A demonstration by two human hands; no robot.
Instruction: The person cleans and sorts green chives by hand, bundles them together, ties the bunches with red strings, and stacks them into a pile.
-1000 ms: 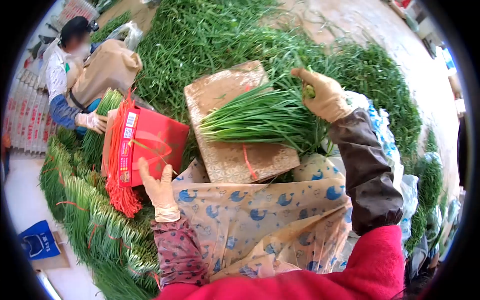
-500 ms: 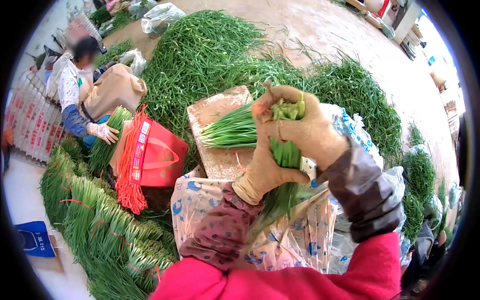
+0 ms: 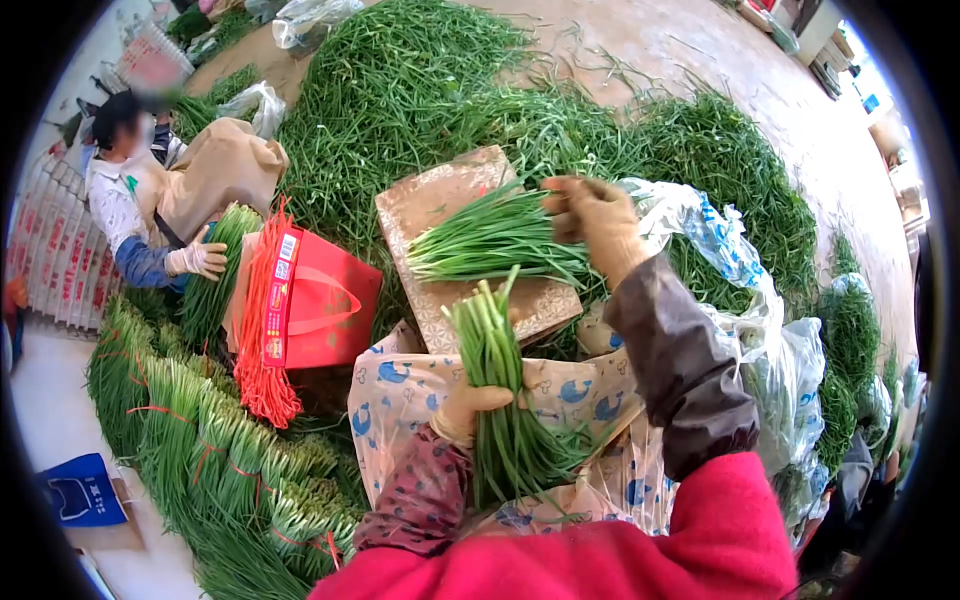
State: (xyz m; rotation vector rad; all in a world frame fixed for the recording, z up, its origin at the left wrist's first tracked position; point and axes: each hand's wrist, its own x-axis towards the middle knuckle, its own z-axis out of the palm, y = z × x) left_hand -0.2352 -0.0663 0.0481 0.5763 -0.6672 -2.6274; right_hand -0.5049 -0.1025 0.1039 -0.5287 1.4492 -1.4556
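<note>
My left hand (image 3: 468, 408), in a tan work glove, is closed around a bunch of garlic chives (image 3: 495, 370). The pale stem ends point up and the green leaves hang down over a whale-print plastic sheet (image 3: 385, 385). My right hand (image 3: 595, 225), gloved too, is raised over the right side of a board (image 3: 440, 325). Its fingers are curled together; whatever they hold, if anything, I cannot make out. Beneath and left of it, a loose sheaf of chives (image 3: 490, 238) lies on the board, stems toward the left.
Left of the board stands a red bag (image 3: 335, 335) with red ties (image 3: 262, 350) draped over its side. Tied chive bundles (image 3: 210, 440) line the lower left. A large heap of chives (image 3: 400, 100) lies behind. A co-worker (image 3: 140, 190) sits at left, one gloved hand on chives.
My hands have moved apart. The left has lowered the bunch, now upright at the sheet; the right has left its top and moved up to the board. The co-worker leans further left.
</note>
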